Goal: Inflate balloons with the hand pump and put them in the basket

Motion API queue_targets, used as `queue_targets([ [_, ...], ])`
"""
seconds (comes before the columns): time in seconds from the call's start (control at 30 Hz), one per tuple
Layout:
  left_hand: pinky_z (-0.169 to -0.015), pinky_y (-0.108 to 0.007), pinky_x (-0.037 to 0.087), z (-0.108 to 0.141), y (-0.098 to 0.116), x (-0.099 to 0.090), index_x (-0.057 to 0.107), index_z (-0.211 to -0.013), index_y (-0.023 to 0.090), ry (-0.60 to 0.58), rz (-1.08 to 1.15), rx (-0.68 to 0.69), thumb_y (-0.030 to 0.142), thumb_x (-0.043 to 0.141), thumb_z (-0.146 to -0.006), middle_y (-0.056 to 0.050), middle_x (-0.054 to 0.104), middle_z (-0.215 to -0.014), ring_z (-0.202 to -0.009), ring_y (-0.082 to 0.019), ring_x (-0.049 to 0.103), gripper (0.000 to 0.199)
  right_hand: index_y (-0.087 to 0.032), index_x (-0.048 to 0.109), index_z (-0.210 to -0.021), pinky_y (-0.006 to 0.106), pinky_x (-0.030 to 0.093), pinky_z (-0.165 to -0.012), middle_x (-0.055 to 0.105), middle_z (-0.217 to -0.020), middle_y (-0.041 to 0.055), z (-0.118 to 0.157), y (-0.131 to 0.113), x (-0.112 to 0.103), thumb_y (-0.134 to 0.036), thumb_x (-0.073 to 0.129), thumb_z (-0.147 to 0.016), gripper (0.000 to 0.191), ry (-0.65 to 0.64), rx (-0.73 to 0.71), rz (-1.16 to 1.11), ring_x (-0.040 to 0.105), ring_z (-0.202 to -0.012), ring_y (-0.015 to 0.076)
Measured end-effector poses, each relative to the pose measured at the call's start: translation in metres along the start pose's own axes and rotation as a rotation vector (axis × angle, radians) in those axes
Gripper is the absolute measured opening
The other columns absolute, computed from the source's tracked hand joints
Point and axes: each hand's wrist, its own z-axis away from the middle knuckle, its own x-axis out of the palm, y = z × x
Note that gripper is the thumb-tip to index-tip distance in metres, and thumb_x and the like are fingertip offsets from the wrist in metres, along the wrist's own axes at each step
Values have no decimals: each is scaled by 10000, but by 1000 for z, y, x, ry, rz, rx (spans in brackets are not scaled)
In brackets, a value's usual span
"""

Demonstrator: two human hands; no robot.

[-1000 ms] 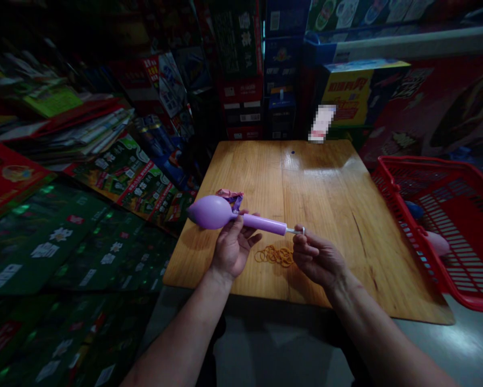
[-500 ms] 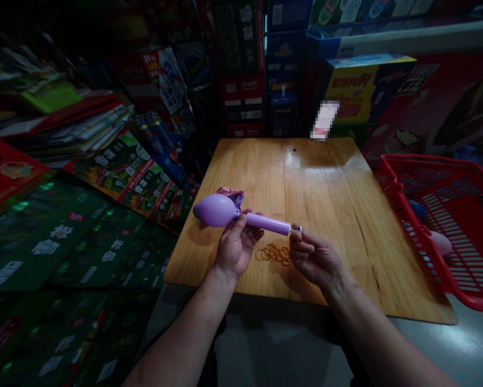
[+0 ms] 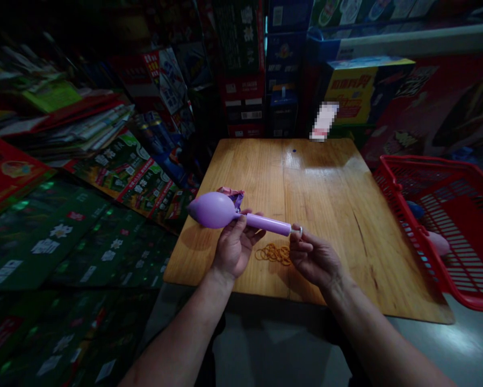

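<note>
A partly inflated purple balloon (image 3: 213,210) sits on the nozzle of a purple hand pump (image 3: 268,224), above the left side of the wooden table (image 3: 322,193). My left hand (image 3: 236,244) is closed around the balloon's neck and the nozzle end of the pump. The fingers of my right hand (image 3: 314,255) grip the white ring handle at the pump's other end, which is pushed almost fully in. Just below the pump lies a small pile of tan rubber bands (image 3: 274,253). Behind the balloon is a crumpled pink and purple wrapper or deflated balloons (image 3: 233,195); I cannot tell which.
On the right stands a red plastic basket (image 3: 446,166) with a pink and a blue object inside. Green cartons (image 3: 59,242) are stacked along the left, and papers (image 3: 96,129) lie on top. More boxes (image 3: 283,70) stand behind the table's far edge.
The balloon has grown slightly larger and longer, its tip reaching further left. Both hands hold nearly the same places on the pump.
</note>
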Motion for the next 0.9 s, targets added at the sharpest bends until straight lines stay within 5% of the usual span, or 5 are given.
queue_targets([
  [0.3,-832,-326,562,-11,21,-5,698,-1107,197,88,22,125,306,694,-902,-101,751,-1108,-1022,-214,703,232,-131,648,-1017,142,449,-469,661,-752,-27,12,-28,2,-71,641,-891,139,-36,-69,35,489,-455,6],
  [0.57,-819,-336,567,-2,-7,1,683,-1087,182,57,26,-25,294,685,-911,-115,749,-1099,-993,-212,706,209,-140,657,-1022,139,437,-474,674,-754,-22,3,-2,3,-121,718,-857,176,-21,4,111,486,-475,11],
  [0.77,-820,-320,559,-12,14,-5,693,-1091,183,91,21,75,299,681,-910,-116,756,-1073,-986,-205,709,215,-123,650,-1004,132,424,-454,644,-729,-34,13,-28,5,-89,686,-858,154,-8,-55,90,455,-445,1],
  [0.9,-844,-364,564,-7,12,-6,685,-1115,211,83,-9,92,315,677,-916,-102,746,-1124,-1026,-222,701,225,-124,652,-1001,133,416,-447,641,-718,-38,13,-24,3,-92,717,-836,180,17,-47,95,451,-441,0],
])
